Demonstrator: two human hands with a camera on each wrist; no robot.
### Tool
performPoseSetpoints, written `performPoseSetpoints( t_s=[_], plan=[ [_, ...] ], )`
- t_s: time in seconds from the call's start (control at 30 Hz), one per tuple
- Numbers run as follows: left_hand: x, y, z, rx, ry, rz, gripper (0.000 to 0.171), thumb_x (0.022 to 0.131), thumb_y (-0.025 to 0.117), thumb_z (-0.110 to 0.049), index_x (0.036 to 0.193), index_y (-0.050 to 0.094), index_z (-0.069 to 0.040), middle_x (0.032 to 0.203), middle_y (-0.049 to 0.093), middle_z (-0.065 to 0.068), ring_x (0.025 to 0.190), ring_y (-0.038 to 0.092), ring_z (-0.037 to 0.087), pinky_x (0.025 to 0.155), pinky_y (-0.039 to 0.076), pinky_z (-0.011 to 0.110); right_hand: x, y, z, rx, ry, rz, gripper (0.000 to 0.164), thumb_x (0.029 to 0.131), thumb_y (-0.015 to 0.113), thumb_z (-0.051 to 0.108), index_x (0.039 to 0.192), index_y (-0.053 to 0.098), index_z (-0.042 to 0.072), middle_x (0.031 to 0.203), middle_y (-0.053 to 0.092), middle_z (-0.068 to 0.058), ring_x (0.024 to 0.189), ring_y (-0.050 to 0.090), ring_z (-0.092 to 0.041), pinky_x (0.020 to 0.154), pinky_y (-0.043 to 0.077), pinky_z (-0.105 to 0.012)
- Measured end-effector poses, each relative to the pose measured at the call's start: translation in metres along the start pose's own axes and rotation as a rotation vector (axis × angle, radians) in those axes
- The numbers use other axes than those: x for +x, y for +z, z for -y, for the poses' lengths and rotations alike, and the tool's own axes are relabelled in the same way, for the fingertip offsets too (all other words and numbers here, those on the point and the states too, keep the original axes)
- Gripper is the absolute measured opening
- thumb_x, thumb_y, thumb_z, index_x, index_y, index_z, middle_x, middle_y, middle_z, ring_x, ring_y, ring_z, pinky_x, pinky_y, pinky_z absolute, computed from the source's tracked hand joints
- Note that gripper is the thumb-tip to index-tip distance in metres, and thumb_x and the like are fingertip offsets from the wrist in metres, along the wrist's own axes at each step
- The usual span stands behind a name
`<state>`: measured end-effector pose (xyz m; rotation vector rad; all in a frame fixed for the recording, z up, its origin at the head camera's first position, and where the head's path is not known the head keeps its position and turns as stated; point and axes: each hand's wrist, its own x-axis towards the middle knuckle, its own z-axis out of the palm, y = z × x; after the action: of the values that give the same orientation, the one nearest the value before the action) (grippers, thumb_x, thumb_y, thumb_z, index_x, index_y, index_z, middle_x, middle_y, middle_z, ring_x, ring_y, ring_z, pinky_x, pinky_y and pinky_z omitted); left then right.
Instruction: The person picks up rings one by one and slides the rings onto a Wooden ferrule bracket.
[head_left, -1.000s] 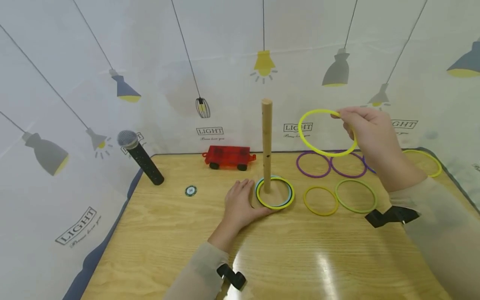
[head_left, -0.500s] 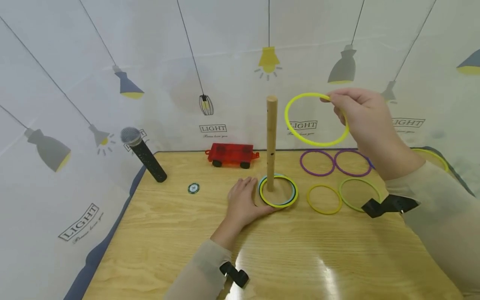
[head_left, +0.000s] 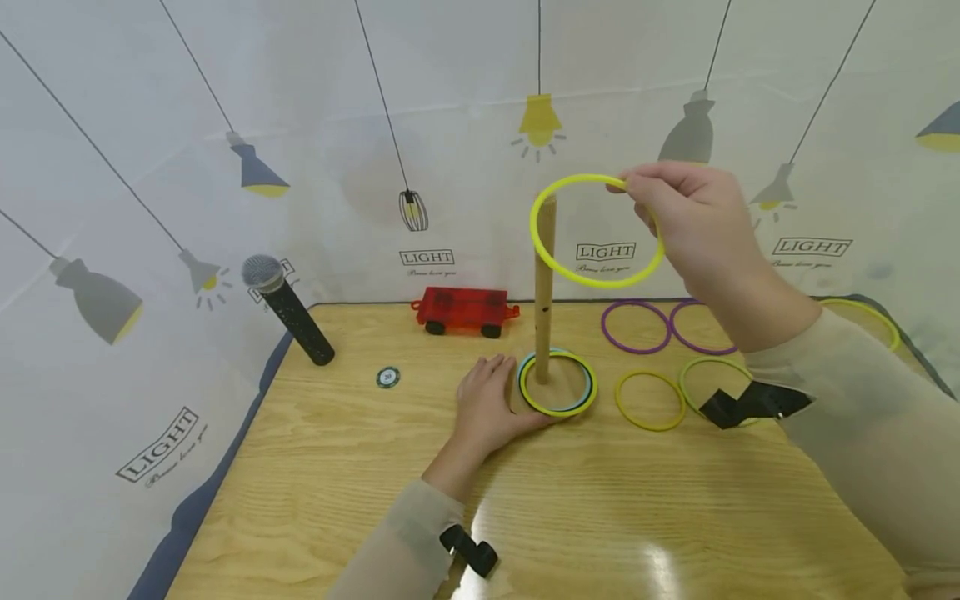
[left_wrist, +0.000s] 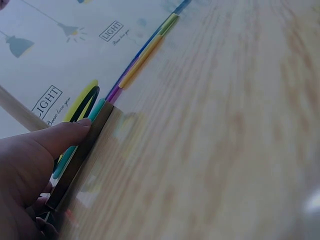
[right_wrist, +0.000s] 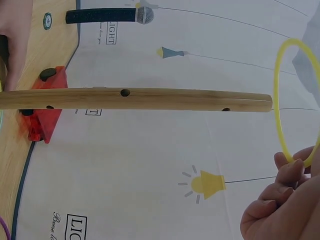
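Note:
My right hand (head_left: 701, 217) pinches a bright yellow ring (head_left: 600, 284) between thumb and fingers at its right side. In the head view the ring's left part overlaps the upper end of an upright wooden peg (head_left: 543, 325). Seen from the right wrist, the ring (right_wrist: 276, 95) stands just past the peg's top end. Around the peg's foot lie stacked rings: light blue, black and a yellow-green ring (head_left: 558, 412) on top. Low on the stand, my left hand (head_left: 487, 408) grips the flat wooden base (left_wrist: 85, 155), thumb along its near edge.
Right of the peg lie purple rings (head_left: 602, 327), a darker yellow ring (head_left: 648, 374) and a green ring (head_left: 712, 361). Behind is a red toy wagon (head_left: 461, 308). A microphone (head_left: 288, 312) and a poker chip (head_left: 387, 377) are at left. A lamp-print curtain backs the table.
My right hand has carried the yellow ring up and to the left, from beside the peg to its upper end. My left hand stays on the base.

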<state>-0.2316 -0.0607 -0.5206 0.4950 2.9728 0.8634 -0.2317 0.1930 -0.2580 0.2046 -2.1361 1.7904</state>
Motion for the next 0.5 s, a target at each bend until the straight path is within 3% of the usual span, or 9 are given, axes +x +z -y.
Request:
performPoseSetpoints(
  t_s=[0.27,0.5],
  plan=[
    [0.0,0.0,0.0,-0.004,-0.008,0.006,0.116,0.071,0.089,-0.073,0.162,0.048,-0.012,0.166,0.044,0.009,0.158,0.029,0.035,0.126,0.021,0.057,0.001,0.01,-0.001,-0.057,-0.01,0.026,0.025,0.109,0.063,0.022,0.107,0.083,0.008,0.07,0.054,0.004,0.078,0.046,-0.019,0.068,0.039,-0.028],
    [0.0,-0.001,-0.001,-0.018,-0.013,0.011,0.116,0.072,0.089,-0.072,0.162,0.047,-0.012,0.166,0.043,0.009,0.158,0.028,0.036,0.126,0.02,0.059,0.0,0.014,-0.005,-0.121,0.003,0.05,0.029,0.11,0.061,0.027,0.114,0.08,0.005,0.072,0.052,0.003,0.074,0.044,-0.019,0.063,0.036,-0.029]
  ],
)
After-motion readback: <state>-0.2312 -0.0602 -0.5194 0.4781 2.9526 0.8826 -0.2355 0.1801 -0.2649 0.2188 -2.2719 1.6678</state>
